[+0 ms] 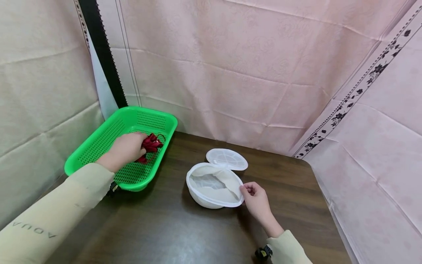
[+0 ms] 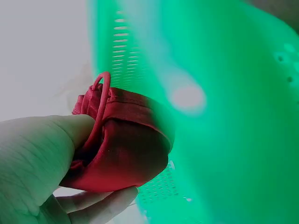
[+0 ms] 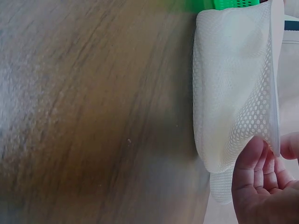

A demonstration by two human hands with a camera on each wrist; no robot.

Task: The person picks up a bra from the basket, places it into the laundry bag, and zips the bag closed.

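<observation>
In the head view my left hand is inside the green basket, holding a bunched red satin cloth item. The left wrist view shows that red satin item between thumb and fingers, with a thin strap or cord looping over it; its exact kind is unclear. A white mesh laundry bag stands on the table with its round mesh flap folded back. My right hand pinches the bag's rim at the right side. In the right wrist view the mesh wall bulges beside the fingers.
The brown wooden table lies under the bag and basket. Pale pink cloth hangs behind and along both sides. A dark strap shows by the basket's near edge, and another small black device is at my right wrist.
</observation>
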